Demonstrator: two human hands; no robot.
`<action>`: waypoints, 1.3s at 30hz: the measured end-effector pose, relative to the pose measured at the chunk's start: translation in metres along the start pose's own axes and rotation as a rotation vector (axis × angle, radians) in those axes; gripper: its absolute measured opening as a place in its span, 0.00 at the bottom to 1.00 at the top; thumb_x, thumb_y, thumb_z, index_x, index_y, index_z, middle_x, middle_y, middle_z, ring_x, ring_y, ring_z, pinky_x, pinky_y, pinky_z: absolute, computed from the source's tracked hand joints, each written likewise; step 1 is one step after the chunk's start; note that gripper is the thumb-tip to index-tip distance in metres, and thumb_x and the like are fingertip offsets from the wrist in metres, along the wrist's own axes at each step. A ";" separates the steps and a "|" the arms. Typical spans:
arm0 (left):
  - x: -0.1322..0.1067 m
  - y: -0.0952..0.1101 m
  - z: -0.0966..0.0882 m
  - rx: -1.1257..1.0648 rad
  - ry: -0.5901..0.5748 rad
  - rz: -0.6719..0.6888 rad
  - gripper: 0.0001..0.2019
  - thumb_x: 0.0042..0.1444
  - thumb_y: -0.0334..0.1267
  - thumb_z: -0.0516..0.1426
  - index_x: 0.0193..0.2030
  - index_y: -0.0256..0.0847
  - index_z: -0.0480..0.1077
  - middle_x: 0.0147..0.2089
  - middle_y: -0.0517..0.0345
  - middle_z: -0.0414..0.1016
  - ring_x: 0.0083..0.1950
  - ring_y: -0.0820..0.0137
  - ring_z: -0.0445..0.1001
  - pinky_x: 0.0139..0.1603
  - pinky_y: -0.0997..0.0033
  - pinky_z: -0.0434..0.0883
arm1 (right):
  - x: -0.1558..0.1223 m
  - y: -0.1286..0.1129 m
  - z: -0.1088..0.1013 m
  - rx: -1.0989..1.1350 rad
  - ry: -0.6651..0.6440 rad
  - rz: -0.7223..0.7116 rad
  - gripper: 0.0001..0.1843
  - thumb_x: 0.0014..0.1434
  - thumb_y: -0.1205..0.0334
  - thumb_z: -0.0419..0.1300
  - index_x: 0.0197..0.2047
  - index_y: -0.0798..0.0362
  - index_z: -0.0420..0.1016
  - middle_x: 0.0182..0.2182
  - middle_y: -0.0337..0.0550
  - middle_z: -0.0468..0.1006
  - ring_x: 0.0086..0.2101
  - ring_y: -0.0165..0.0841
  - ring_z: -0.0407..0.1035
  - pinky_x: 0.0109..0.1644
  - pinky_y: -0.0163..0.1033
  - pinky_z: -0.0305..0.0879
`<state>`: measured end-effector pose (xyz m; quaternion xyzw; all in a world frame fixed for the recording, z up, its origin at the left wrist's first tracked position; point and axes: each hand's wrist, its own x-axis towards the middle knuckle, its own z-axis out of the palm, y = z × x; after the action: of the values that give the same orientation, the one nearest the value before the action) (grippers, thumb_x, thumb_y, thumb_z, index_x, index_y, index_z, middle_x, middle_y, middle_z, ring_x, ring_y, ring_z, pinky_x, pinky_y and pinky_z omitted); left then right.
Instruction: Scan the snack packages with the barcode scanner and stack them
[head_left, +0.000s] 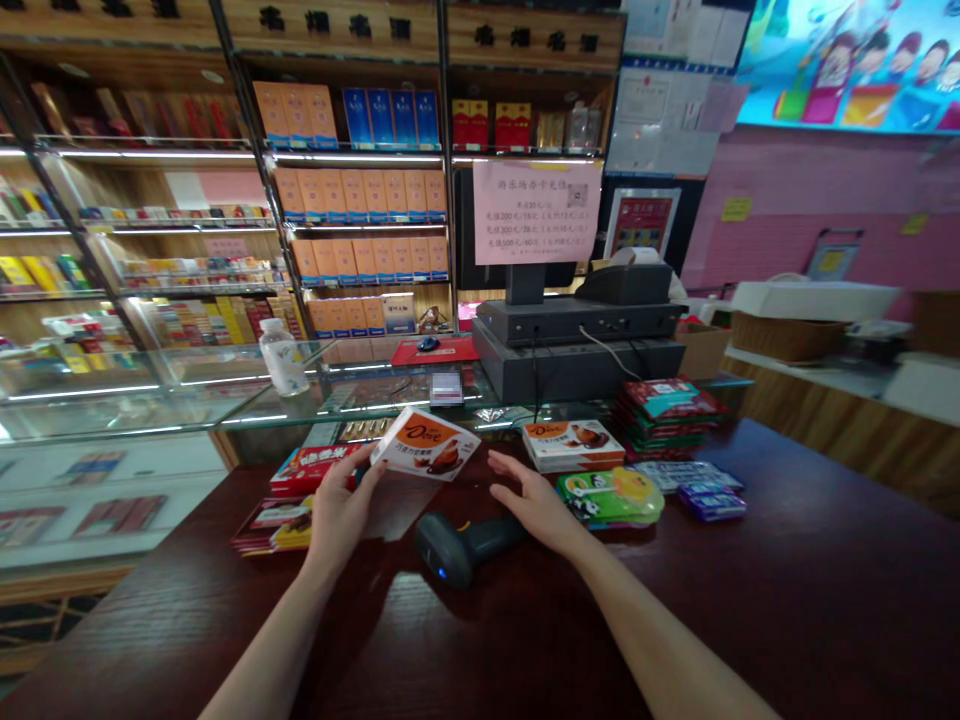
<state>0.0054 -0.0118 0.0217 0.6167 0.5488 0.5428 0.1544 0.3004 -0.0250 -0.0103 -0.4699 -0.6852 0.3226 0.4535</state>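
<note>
From the head view, standing by, I see the left hand (pixel 343 505) pinching a Dove box (pixel 425 447) by its side edge, raised just beyond the scanner (pixel 454 550). The right hand (pixel 544 505) is spread, apparently holding nothing, over the scanner's handle; I can't tell if they touch. I'd keep that edge grip, leaving the printed front uncovered. Right of the scanner lie a Dove stack (pixel 574 449) and a green pack (pixel 607 497); left, a red box (pixel 300 468). The scanner itself could get knocked by a low move.
</note>
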 end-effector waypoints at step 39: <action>-0.014 0.018 0.016 -0.086 -0.172 -0.111 0.35 0.55 0.60 0.56 0.66 0.43 0.66 0.42 0.56 0.81 0.45 0.62 0.78 0.49 0.64 0.72 | 0.001 -0.013 0.002 -0.012 0.388 -0.156 0.24 0.60 0.59 0.60 0.60 0.47 0.74 0.57 0.47 0.76 0.55 0.42 0.70 0.61 0.50 0.67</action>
<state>0.0302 -0.0234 0.0232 0.6225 0.5430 0.5015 0.2572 0.2937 -0.0285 0.0007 -0.4712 -0.6213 0.1861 0.5978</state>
